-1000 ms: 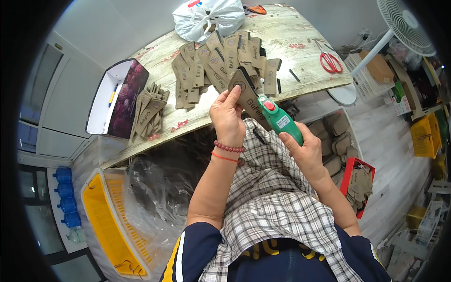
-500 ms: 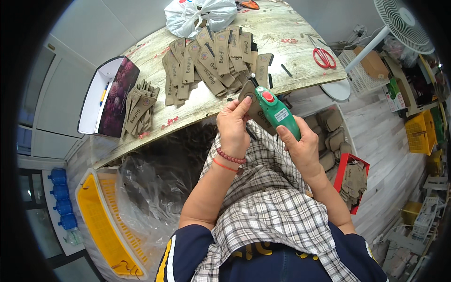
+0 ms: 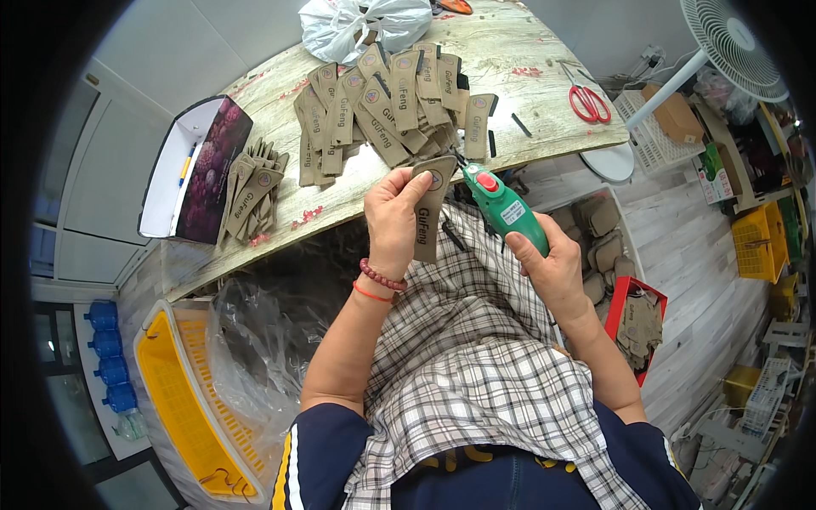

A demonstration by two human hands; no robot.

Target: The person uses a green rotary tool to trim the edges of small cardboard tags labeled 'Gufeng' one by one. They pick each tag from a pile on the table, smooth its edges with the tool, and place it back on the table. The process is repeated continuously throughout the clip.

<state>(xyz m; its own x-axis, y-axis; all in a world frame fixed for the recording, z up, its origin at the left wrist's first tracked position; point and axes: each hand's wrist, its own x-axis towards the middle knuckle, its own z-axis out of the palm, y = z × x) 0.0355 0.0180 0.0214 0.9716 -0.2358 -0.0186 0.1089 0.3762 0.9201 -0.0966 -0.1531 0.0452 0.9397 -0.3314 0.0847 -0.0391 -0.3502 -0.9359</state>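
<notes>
Pinched between the thumb and fingers of my left hand [image 3: 393, 223] is a khaki fabric tab [image 3: 429, 223] with dark lettering and a round emblem, hanging upright over my lap. My right hand [image 3: 552, 265] is wrapped round green electric scissors [image 3: 512, 211] with a red button. Their narrow tip points up and left toward the table, a small gap from the held tab. Beyond my hands, a loose pile of similar tabs [image 3: 384, 123] covers the table's middle, several with black edges. Farther left stands a smaller bunch of tabs [image 3: 246, 200].
A dark-patterned box [image 3: 208, 174] holding a pen stands at the table's left. Red-handled scissors [image 3: 588, 104] and a black strip [image 3: 522, 125] lie at right. A white bag [image 3: 365, 30] sits behind. Below are a yellow basket [image 3: 191, 408] and a red box of tabs [image 3: 650, 361].
My left hand has moved left and slightly down with the fabric tab, which now hangs apart from the electric scissors' tip. The right hand with the scissors has barely shifted.
</notes>
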